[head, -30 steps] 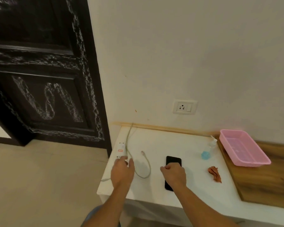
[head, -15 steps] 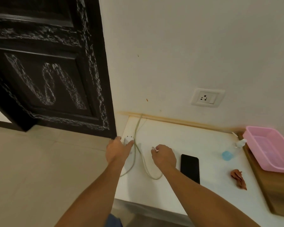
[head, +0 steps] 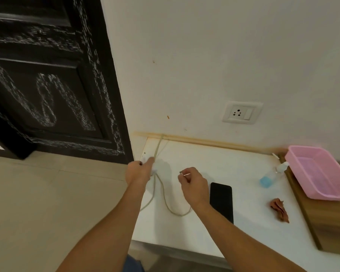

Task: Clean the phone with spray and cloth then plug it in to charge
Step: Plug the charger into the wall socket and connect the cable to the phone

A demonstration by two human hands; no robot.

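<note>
A black phone (head: 221, 201) lies flat on the white table (head: 214, 165), just right of my right forearm. My right hand (head: 192, 183) pinches the free plug end of a pale charging cable (head: 166, 201), which loops down over the table. My left hand (head: 138, 171) rests on a white power strip (head: 145, 158) at the table's left edge, mostly hiding it. A small spray bottle (head: 271, 175) with blue liquid lies tilted at the right. A crumpled reddish-brown cloth (head: 279, 210) lies near the table's right side.
A pink plastic basket (head: 320, 173) sits on a wooden surface (head: 334, 226) at the right. A wall socket (head: 241, 112) is above the table. A dark door (head: 47, 85) stands to the left over a tiled floor (head: 47, 203).
My right hand left the phone and took the cable's plug end. My left hand moved up along the power strip. The camera view shifted closer and left.
</note>
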